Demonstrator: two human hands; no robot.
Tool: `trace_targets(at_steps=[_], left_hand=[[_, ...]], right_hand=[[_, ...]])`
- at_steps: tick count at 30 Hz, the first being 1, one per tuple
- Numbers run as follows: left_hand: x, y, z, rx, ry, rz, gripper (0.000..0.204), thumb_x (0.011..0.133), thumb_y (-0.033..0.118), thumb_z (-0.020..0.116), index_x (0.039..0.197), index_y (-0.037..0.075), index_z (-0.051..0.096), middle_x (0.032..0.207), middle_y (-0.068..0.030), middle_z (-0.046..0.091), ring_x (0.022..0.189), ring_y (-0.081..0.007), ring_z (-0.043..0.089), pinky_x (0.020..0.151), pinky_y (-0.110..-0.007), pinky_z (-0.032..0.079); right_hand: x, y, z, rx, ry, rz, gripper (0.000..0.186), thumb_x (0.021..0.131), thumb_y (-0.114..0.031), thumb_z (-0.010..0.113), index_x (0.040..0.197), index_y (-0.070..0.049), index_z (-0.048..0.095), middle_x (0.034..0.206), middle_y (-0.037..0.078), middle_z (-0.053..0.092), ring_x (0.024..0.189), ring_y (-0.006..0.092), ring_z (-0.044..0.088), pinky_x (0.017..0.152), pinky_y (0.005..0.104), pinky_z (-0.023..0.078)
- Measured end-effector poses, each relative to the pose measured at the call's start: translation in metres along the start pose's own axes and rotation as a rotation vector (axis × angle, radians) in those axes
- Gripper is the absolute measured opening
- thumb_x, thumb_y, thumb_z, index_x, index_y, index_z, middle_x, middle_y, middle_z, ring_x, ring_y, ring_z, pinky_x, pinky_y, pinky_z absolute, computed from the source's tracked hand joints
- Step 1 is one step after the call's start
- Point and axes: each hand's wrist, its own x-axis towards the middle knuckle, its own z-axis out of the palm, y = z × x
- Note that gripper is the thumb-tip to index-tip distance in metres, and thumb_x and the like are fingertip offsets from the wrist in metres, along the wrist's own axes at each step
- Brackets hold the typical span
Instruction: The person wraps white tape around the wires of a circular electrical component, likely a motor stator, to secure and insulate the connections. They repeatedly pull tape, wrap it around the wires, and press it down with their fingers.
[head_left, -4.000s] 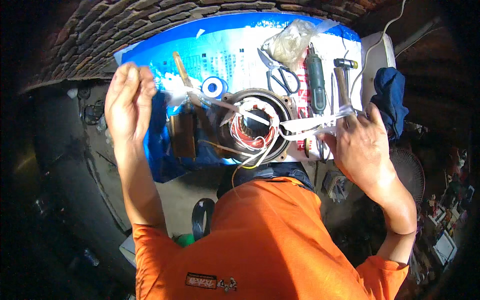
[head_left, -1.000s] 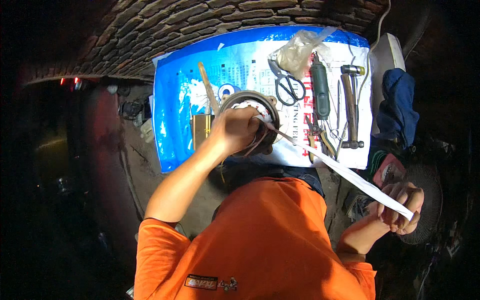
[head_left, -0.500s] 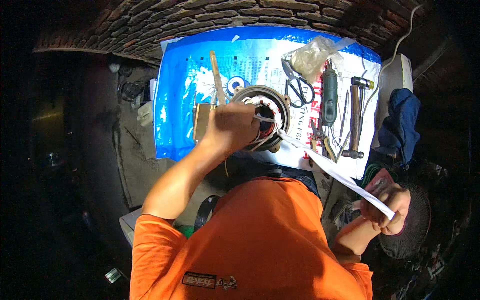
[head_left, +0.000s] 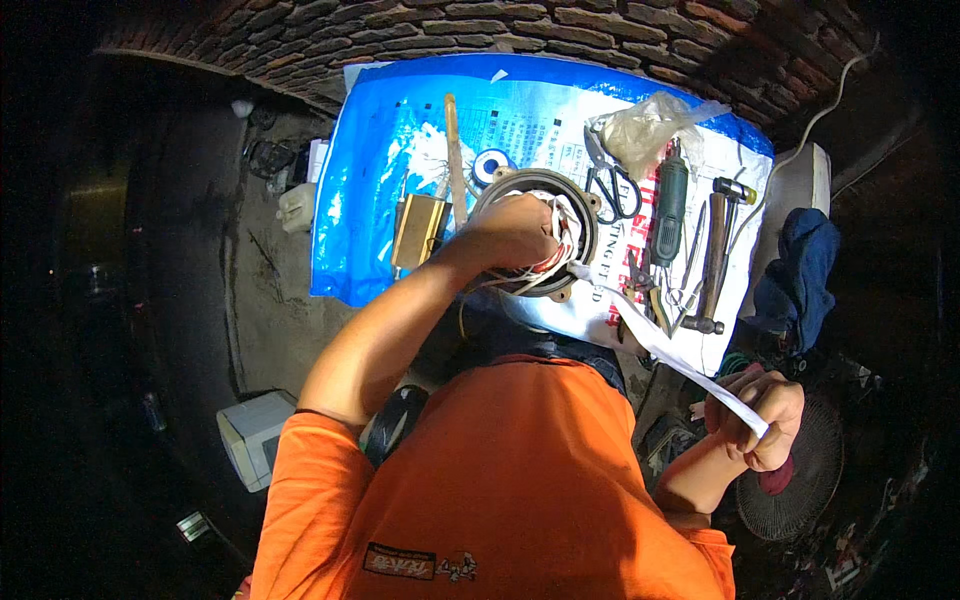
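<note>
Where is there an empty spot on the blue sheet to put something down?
The blue sheet is bare along its left side, left of the brass box and wooden stick. The right side is crowded with scissors, grinder and hammer.

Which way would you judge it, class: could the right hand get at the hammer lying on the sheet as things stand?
Probably not freely. The right hand is shut on the white strip, drawn back low and right of the hammer. Nothing lies across the path, but the hand is occupied.
</note>
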Motion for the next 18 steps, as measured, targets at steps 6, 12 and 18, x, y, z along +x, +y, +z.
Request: trace_targets(at_steps=[6,12,18], left_hand=[[0.009,-0.040,0.036,0.347,0.309,0.345,0.020,0.081,0.022,0.066,0.075,0.003,0.069,0.072,-0.0182,0.066,0.066,-0.0342,0.068,0.061,-0.044,0.054],[-0.029,-0.010,0.022,0.414,0.681,0.104,0.023,0.084,0.018,0.065,0.070,0.001,0.061,0.068,-0.0210,0.065,0.062,-0.0324,0.067,0.058,-0.045,0.054],[-0.030,-0.017,0.012,-0.161,0.586,0.139,0.016,0.087,0.012,0.061,0.076,0.001,0.062,0.070,-0.0153,0.065,0.058,-0.0244,0.065,0.057,-0.038,0.053]], right_hand=[[0.013,0.002,0.001,0.011,-0.123,0.035,0.028,0.100,-0.029,0.061,0.078,-0.012,0.060,0.056,0.001,0.062,0.043,0.0126,0.058,0.046,0.0288,0.049],[0.019,0.003,0.010,-0.033,-0.097,0.024,0.029,0.098,-0.026,0.064,0.074,-0.011,0.060,0.055,0.002,0.062,0.043,0.0153,0.058,0.046,0.0309,0.050],[0.018,0.003,0.008,-0.015,-0.067,0.075,0.039,0.100,-0.037,0.061,0.072,-0.010,0.061,0.054,0.002,0.061,0.042,0.0144,0.057,0.046,0.0314,0.050]])
